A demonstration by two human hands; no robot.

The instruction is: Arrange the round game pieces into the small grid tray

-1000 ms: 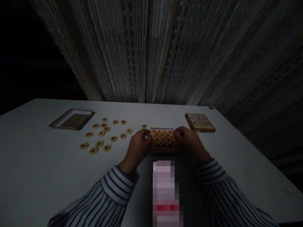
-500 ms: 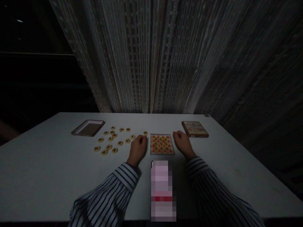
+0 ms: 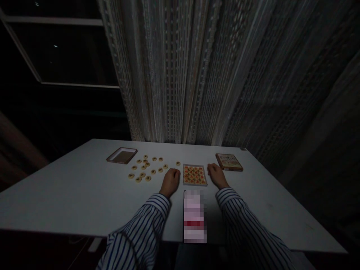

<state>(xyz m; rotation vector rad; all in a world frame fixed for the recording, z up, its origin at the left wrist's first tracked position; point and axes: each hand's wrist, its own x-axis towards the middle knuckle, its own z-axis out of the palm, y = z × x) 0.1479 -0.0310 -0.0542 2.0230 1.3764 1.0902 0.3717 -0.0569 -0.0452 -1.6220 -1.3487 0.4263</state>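
Note:
A small square tray (image 3: pixel 195 175) packed with round wooden game pieces marked in red lies on the white table (image 3: pixel 84 195) straight ahead. My left hand (image 3: pixel 170 181) rests on the table just left of the tray, fingers curled, nothing visible in them. My right hand (image 3: pixel 216 174) rests just right of the tray, fingers also curled and empty-looking. Neither hand touches the tray. Both arms wear striped sleeves. Several loose round pieces (image 3: pixel 146 170) with dark marks are scattered to the left of my left hand.
An open shallow box half (image 3: pixel 122 155) sits at the far left of the pieces. A printed box lid (image 3: pixel 228 162) lies at the right. A phone (image 3: pixel 194 215) lies near the table's front edge between my arms. A beaded curtain (image 3: pixel 197 71) hangs behind the table.
Both hands let go of the tray's sides and drew slightly apart onto the table. The view pulled back and tilted up, so everything looks smaller and farther.

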